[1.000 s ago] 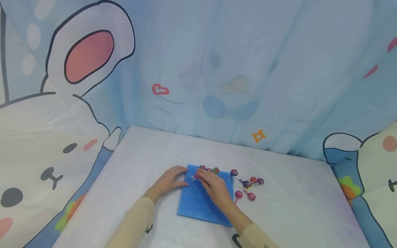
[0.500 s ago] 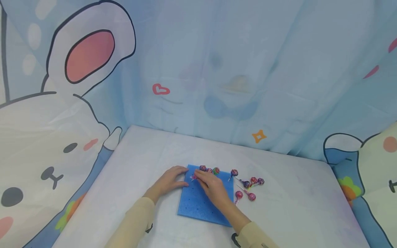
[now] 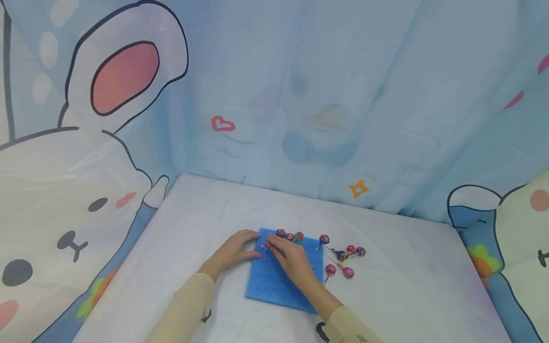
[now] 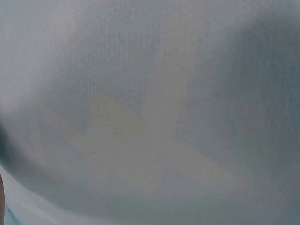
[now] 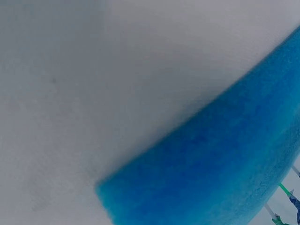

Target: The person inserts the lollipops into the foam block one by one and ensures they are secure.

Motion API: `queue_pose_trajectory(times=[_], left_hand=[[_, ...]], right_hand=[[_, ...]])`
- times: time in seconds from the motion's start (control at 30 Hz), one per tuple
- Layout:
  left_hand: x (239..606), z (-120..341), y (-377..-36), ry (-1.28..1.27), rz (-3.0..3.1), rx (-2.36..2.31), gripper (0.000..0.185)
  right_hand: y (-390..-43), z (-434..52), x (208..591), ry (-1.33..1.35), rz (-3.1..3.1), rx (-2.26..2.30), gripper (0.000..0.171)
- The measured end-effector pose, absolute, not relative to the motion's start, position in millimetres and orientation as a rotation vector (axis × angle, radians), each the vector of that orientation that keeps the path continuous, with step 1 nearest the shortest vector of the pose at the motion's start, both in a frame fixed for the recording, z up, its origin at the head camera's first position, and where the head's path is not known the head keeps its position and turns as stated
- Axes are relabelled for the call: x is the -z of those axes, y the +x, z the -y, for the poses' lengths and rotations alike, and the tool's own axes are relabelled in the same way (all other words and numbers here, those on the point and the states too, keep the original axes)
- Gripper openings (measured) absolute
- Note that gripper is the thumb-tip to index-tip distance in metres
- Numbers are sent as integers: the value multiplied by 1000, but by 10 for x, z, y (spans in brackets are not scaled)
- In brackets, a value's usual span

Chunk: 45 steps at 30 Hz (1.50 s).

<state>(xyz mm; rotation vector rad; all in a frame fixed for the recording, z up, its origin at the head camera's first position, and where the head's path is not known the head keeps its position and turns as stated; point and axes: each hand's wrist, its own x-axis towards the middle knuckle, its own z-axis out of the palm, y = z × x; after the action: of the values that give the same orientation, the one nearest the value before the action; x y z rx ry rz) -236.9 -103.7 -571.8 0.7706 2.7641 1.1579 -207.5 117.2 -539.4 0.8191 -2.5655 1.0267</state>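
Pinching a pink lollipop (image 3: 267, 245), my right grip (image 3: 295, 259) holds it at eleven o'clock over the blue foam board (image 3: 274, 285). My left grip (image 3: 233, 250) rests spread against its ten o'clock edge.

Seen from the left wrist, a pale grey-blue cloth with a fine woven texture (image 4: 211, 131) takes up nearly everything, close and softly blurred. Across its middle I can make out a faint, cream-yellow star-like patch (image 4: 126, 145), with washed-out arms: one runs up to the top, another slants down to the right. One tiny dark speck (image 4: 93, 152) sits on it. The cloth darkens toward the upper right and lightens at the upper left. Low on the left, a shadowed curve borders a paler whitish strip (image 4: 28, 199), with a small light-teal wedge (image 4: 11, 216) in the corner.
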Motion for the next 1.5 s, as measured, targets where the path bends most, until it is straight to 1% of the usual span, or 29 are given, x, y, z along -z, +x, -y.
queue_pose_trajectory(times=[0.4, 0.87, 1.03, 1.2, 1.5], left_hand=[[5709, 1027, -2367, 792, -2776, -1147, 59], [5719, 1028, -2359, 797, -2794, -1126, 59], [5702, 1033, -2362, 765, -2783, -1095, 61], [5693, 1035, -2361, 764, -2780, -1080, 62], [5691, 1032, -2358, 761, -2774, -1090, 62]], right_hand=[[-2078, -1162, 5402, 828, 2544, -1016, 32], [-2035, -1220, 5353, 805, 2530, -1029, 38], [-2009, -1291, 5317, 788, 2485, -1133, 34], [-1951, -1377, 5301, 662, 2508, -1316, 25], [-1758, -1594, 5236, 338, 2642, -1445, 24]])
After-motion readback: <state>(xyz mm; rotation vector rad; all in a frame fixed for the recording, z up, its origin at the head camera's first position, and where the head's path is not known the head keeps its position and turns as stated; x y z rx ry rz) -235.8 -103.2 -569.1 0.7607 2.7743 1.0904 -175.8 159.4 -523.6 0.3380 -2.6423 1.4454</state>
